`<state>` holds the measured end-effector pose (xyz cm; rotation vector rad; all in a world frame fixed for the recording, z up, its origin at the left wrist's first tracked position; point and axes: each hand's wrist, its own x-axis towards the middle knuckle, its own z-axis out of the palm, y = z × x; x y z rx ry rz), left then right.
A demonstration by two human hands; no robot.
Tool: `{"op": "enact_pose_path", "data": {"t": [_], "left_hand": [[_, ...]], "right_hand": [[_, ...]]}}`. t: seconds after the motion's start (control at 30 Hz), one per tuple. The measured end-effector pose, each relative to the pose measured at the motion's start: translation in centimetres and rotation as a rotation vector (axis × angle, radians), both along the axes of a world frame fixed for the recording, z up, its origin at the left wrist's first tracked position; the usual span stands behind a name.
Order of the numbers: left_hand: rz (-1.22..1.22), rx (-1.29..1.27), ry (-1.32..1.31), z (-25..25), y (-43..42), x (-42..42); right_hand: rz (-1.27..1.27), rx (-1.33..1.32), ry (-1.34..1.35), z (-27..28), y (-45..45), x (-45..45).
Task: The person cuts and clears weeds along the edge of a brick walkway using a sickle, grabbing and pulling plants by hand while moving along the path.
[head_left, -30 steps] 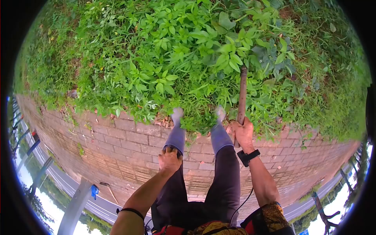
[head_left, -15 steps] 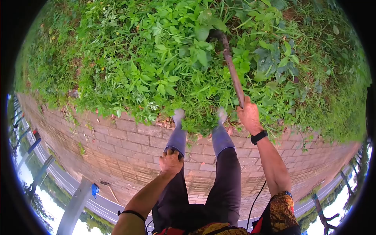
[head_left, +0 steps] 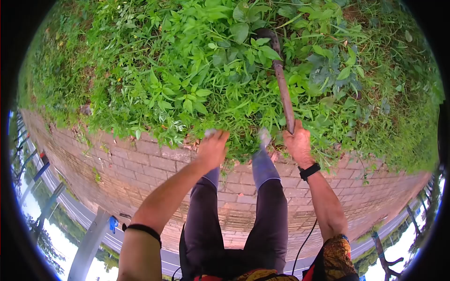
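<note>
My right hand is wrapped round the lower end of the wooden handle of a sickle. The tool's dark curved head lies among the leaves at the upper middle, and the foliage hides part of it. My left hand is in front of my left shin, near the edge of the green weeds. Nothing shows in it, and its fingers point forward, slightly blurred. Both of my boots stand at the border of the weeds.
A brick pavement runs below the weeds. At the lower left are a grey post with a blue object on it and a road. A bare branch is at the lower right. A dark cable hangs beside my right leg.
My left hand has left my knee and moved forward. My right hand first swung the tool's head out to the left, then shifted it slightly right.
</note>
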<state>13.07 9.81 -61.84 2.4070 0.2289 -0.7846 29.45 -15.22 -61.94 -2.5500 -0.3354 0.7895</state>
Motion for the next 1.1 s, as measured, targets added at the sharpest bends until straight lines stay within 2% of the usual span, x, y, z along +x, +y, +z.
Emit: {"op": "enact_pose_path", "data": {"t": [0.07, 0.17, 0.33, 0.43, 0.53, 0.6, 0.73, 0.8, 0.93, 1.03, 1.1], "left_hand": [[0.002, -0.003, -0.195, -1.5, 1.5, 7.9], [0.094, 0.011, -0.341, -3.3, 2.8, 16.9], [0.125, 0.120, -0.147, -5.3, 5.1, 22.5], [0.041, 0.414, -0.077, -8.5, 6.8, 22.2], [0.029, 0.374, 0.292, -10.2, 7.8, 21.1], [-0.021, 0.341, 0.353, -12.0, 7.1, 18.9], [0.024, 0.252, 0.192, -14.7, 4.9, 14.2], [0.094, 0.231, 0.137, -13.9, 4.2, 13.6], [0.078, 0.215, 0.183, -13.1, 3.5, 12.3], [0.089, 0.157, 0.222, -13.0, 2.9, 10.8], [0.040, 0.168, 0.253, -11.8, 2.0, 10.9]], "right_hand": [[0.074, -0.056, -0.045, 0.3, -0.4, 1.0], [0.187, -0.107, -0.099, 0.0, -2.3, 2.4], [0.320, -0.169, -0.110, 1.3, -5.6, 5.1], [0.364, -0.181, -0.098, 1.2, -7.9, 6.1], [0.376, -0.186, -0.115, 1.4, -7.6, 7.2], [0.368, -0.131, -0.142, 0.7, -6.4, 7.9], [0.191, -0.088, -0.091, -1.8, -2.1, 9.7], [0.112, -0.056, -0.070, -3.3, -0.5, 10.9], [-0.216, 0.007, 0.109, -3.1, 2.0, 10.3], [-0.338, 0.009, 0.271, -1.2, 3.2, 9.2], [-0.220, 0.032, 0.229, -1.8, 2.6, 8.5]]}}
